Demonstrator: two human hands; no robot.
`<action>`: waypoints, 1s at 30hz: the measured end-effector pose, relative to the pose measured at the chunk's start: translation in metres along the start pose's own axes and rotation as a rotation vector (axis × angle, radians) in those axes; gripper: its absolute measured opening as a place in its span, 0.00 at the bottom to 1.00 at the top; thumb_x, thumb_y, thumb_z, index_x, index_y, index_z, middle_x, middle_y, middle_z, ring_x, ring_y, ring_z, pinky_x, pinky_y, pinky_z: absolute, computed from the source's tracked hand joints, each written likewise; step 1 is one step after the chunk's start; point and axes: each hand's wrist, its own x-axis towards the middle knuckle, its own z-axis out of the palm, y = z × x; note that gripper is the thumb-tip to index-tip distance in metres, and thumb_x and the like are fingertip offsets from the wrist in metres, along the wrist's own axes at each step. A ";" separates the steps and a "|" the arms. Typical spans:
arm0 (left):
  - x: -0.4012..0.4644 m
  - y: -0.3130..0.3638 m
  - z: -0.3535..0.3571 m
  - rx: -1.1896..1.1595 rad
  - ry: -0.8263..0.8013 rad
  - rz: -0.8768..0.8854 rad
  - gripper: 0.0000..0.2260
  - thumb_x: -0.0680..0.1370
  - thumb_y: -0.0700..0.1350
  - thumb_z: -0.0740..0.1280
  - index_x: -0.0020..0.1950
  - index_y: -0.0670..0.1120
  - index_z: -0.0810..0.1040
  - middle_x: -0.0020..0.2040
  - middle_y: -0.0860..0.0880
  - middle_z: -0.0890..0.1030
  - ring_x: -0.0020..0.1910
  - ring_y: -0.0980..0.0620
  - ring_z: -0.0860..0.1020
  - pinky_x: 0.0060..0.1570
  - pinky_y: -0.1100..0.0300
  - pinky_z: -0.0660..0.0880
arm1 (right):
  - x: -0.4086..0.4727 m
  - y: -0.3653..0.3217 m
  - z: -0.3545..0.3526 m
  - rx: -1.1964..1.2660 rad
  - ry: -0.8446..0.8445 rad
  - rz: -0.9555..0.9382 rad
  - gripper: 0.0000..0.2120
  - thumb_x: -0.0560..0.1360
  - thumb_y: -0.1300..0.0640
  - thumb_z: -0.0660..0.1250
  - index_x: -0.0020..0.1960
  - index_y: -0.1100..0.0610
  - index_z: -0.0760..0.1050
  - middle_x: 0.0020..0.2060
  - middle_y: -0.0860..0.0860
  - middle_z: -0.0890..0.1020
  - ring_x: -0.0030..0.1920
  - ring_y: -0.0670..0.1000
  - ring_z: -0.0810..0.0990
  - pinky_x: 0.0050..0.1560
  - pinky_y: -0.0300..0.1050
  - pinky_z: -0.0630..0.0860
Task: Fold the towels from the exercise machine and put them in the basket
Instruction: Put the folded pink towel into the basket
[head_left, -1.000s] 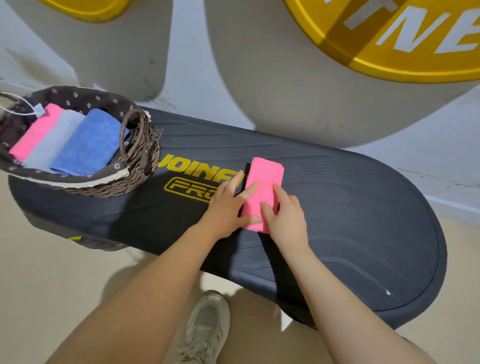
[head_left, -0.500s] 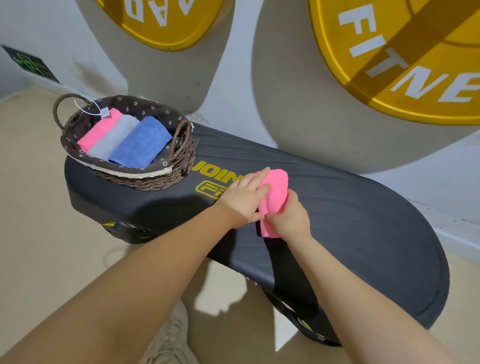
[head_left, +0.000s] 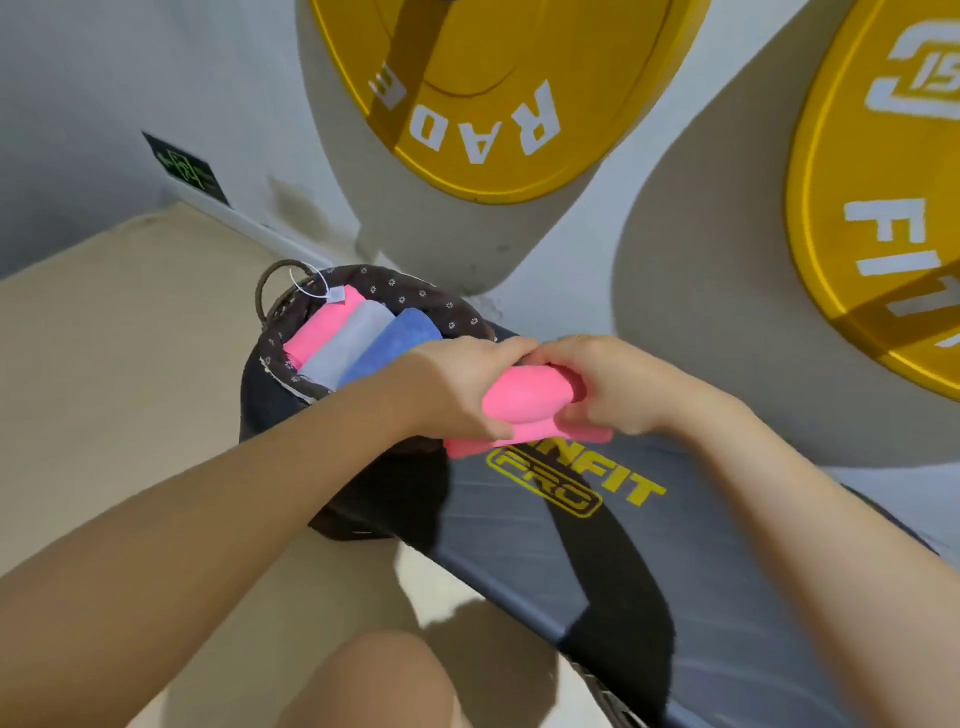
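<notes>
Nearest to me, my left hand (head_left: 457, 387) and right hand (head_left: 605, 387) meet over the black exercise machine (head_left: 675, 571), and both have their fingers clamped on the folded pink towel (head_left: 527, 410). The towel is lifted clear of the machine's deck, just short of the basket (head_left: 415, 296), with its lower layer hanging loose beneath my grip. I judge it light, soft and limp: it keeps no shape of its own, so the fold should survive only while both ends are pinched through all layers. The sound hold is at the two short ends, thumbs under, fingers over, as now; a one-handed grip at the middle would likely let the layers sag open. Beyond my hands, the basket sits on the far end of the machine and already holds a pink towel (head_left: 322, 325), a grey towel (head_left: 350, 340) and a blue towel (head_left: 392, 338) side by side. The free space appears to be beside the blue one.
</notes>
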 end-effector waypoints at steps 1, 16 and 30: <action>-0.004 -0.013 -0.007 -0.028 0.048 -0.033 0.28 0.70 0.51 0.70 0.68 0.53 0.64 0.57 0.51 0.76 0.57 0.50 0.74 0.54 0.57 0.70 | 0.016 -0.006 -0.008 -0.034 -0.003 -0.010 0.22 0.66 0.64 0.68 0.59 0.54 0.75 0.50 0.53 0.80 0.47 0.53 0.75 0.45 0.43 0.70; 0.015 -0.159 0.050 -0.358 -0.007 -0.341 0.33 0.72 0.48 0.71 0.70 0.43 0.57 0.58 0.43 0.74 0.54 0.45 0.74 0.48 0.57 0.68 | 0.212 -0.018 0.050 -0.101 -0.224 0.167 0.22 0.71 0.62 0.65 0.64 0.60 0.65 0.60 0.59 0.75 0.58 0.58 0.74 0.53 0.46 0.71; 0.038 -0.164 0.082 0.181 0.100 -0.487 0.42 0.67 0.52 0.73 0.72 0.43 0.52 0.65 0.42 0.64 0.61 0.43 0.67 0.57 0.53 0.65 | 0.207 -0.055 0.119 0.601 0.314 0.795 0.16 0.77 0.67 0.53 0.64 0.67 0.57 0.65 0.64 0.67 0.62 0.64 0.72 0.60 0.52 0.69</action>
